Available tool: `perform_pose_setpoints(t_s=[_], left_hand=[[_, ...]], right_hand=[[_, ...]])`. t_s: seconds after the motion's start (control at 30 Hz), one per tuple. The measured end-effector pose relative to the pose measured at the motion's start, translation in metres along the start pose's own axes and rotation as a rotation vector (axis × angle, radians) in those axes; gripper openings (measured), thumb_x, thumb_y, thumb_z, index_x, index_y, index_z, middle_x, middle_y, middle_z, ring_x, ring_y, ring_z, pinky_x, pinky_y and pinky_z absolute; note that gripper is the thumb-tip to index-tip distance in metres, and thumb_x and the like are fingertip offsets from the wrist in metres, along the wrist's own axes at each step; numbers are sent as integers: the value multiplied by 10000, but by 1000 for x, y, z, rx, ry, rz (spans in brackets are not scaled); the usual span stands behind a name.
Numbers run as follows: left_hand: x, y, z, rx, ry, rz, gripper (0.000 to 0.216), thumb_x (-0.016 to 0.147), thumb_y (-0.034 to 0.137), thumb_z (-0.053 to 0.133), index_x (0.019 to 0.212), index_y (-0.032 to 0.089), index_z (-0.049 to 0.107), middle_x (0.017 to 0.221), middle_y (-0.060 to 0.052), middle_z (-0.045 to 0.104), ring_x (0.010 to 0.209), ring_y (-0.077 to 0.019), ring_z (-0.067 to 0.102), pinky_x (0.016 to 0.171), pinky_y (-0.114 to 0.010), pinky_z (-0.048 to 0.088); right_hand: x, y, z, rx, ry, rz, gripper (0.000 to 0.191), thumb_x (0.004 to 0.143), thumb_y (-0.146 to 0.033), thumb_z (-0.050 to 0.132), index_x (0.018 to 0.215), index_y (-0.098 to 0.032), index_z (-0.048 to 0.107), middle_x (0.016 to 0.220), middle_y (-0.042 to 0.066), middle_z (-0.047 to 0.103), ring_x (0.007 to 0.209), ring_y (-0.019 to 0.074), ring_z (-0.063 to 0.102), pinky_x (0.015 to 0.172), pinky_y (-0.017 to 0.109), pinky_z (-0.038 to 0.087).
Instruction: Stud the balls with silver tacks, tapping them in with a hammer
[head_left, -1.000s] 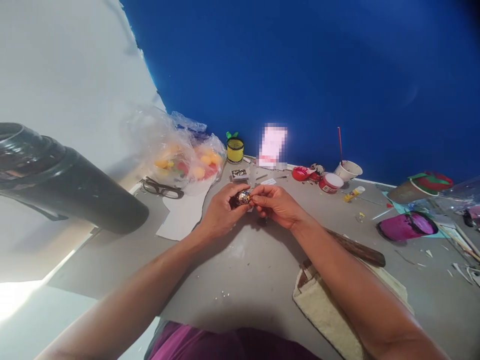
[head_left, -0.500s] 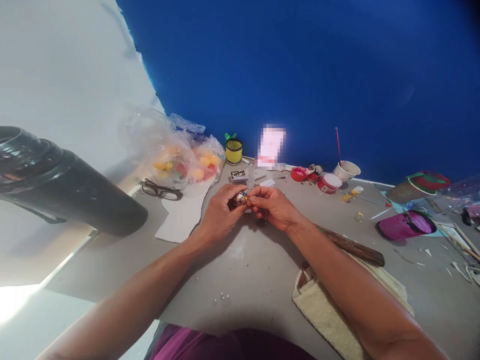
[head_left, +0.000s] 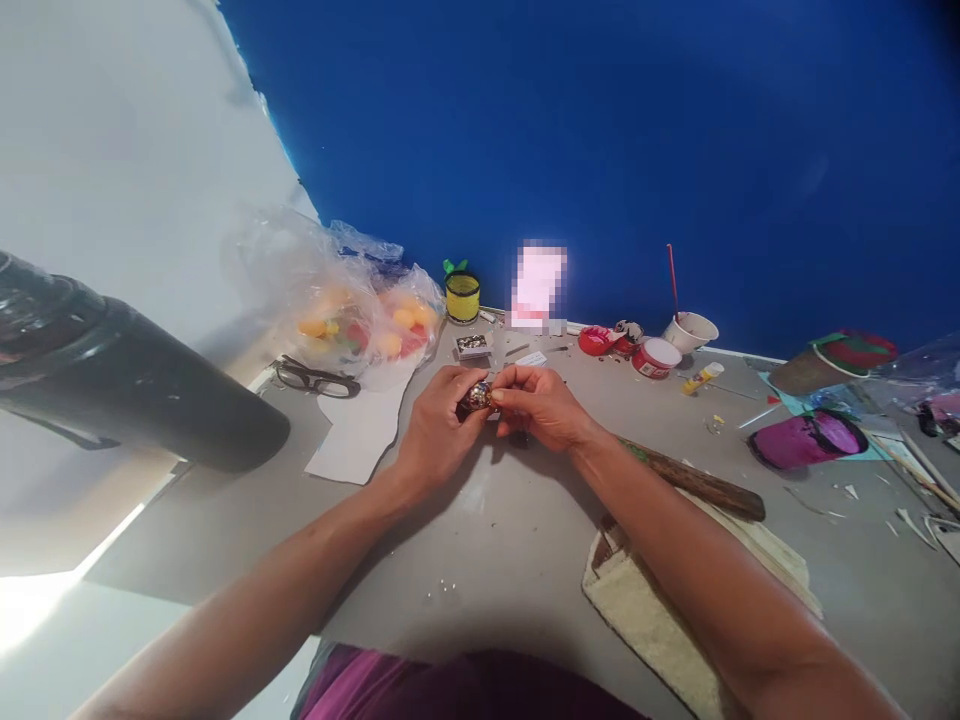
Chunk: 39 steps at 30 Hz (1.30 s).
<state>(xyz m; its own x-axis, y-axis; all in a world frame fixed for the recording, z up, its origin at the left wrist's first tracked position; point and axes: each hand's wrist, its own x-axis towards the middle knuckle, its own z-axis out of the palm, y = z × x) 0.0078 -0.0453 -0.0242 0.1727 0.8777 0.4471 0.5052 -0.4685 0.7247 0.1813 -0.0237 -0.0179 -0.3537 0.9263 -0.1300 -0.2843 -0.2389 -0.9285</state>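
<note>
Silver ball point(head_left: 475, 397) in a two-handed hold

Nearest, purple fabric point(head_left: 465, 685) fills the bottom edge. Beyond it spreads the grey table point(head_left: 480, 530), with a few bright specks point(head_left: 442, 590) on it. To the right, a cream cloth point(head_left: 652, 620) lies partly under the right forearm, and a brown stick point(head_left: 705, 483) lies just past that cloth.

Farther in, the left hand point(head_left: 439, 425) grasps the ball between thumb and fingers, so that the ball sits at their ends, its shiny right part showing. The right hand point(head_left: 546, 408) has its thumb and forefinger pressed together at the ball's right side, its other fingers curled below; whether they pinch something small there is hidden.

Compared with a second ago, the hold is much the same and the ball remains in the left hand. The whole view has slipped slightly leftward, and a green patch on the near end of the stick now shows past the right forearm.

Past the hands, white paper point(head_left: 364, 430) lies at left with glasses point(head_left: 313, 378) by its edge, and a small box point(head_left: 472, 347) stands behind the ball. At right are a purple cup point(head_left: 795, 443) on its side, a glue stick point(head_left: 703, 378) and a red jar point(head_left: 655, 360). Farthest, a yellow cup point(head_left: 463, 300) stands before the blue wall point(head_left: 600, 130).
</note>
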Motion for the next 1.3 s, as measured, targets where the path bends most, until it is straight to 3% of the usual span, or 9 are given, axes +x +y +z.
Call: perform_pose_setpoints(t_s=[0.33,0.5,0.6,0.67,0.8,0.93,1.07,1.17,1.3], left_hand=[[-1,4,1,55,9,-2,270,855,166,604,1085,230,729,1128,-83,697,1029,-246,664,904,-395,546],[4,6,0,-114,6,-113,299,809,213,672,1100,244,732,1078,-60,728,933,-233,685,813,-376,561],[8,5,-2,-356,-130,-311,395,758,252,737,1152,225,718,867,-20,731,721,-191,675,662,-322,545],[10,5,-2,-510,-187,-421,475,719,244,768,1188,207,698,792,6,704,651,-160,655,613,-290,526],[10,6,-2,-644,-190,-458,518,683,228,801,1186,193,680,833,12,688,713,-138,665,673,-274,548],[10,7,-2,-515,-139,-433,513,726,251,762,1228,207,667,786,25,667,633,-119,613,609,-260,520],[11,5,-3,-428,-104,-426,431,732,279,746,1155,205,708,740,27,671,576,-122,581,545,-255,466],[11,3,-4,-395,-99,-427,451,722,296,766,1162,207,731,683,33,672,548,-132,580,519,-260,457],[11,3,-4,-426,-115,-467,468,697,295,776,1155,204,751,602,42,645,485,-134,553,453,-256,424]], right_hand=[[4,9,-3,25,-68,-26,450,573,-444,970,768,-157,682,766,8,667,617,124,614,503,299,637],[4,-1,-9,-54,-82,-41,467,614,-520,931,801,-175,677,722,-12,616,631,121,573,519,282,610],[-1,-24,-31,-316,-55,-29,478,735,-632,803,776,-179,655,756,26,657,619,124,566,538,278,554],[-8,-43,-51,-736,-57,22,444,773,-605,765,717,-179,656,714,38,673,604,134,572,543,264,477],[-19,-60,-73,-1468,-62,279,376,598,-504,878,794,-220,728,719,34,695,626,187,579,533,280,339],[-17,-50,-65,-1631,-101,289,325,578,-364,852,845,-251,706,800,22,717,660,193,592,553,281,319],[-19,-55,-65,-1586,-181,330,142,619,-263,742,719,-230,646,657,-2,649,561,160,541,524,278,283],[-30,-75,-65,-1614,-67,131,98,649,-214,698,692,-213,610,626,5,604,544,148,496,526,288,266],[-45,-93,-44,-1585,164,-372,141,739,-159,639,864,-207,686,861,49,691,731,194,588,648,304,385]])
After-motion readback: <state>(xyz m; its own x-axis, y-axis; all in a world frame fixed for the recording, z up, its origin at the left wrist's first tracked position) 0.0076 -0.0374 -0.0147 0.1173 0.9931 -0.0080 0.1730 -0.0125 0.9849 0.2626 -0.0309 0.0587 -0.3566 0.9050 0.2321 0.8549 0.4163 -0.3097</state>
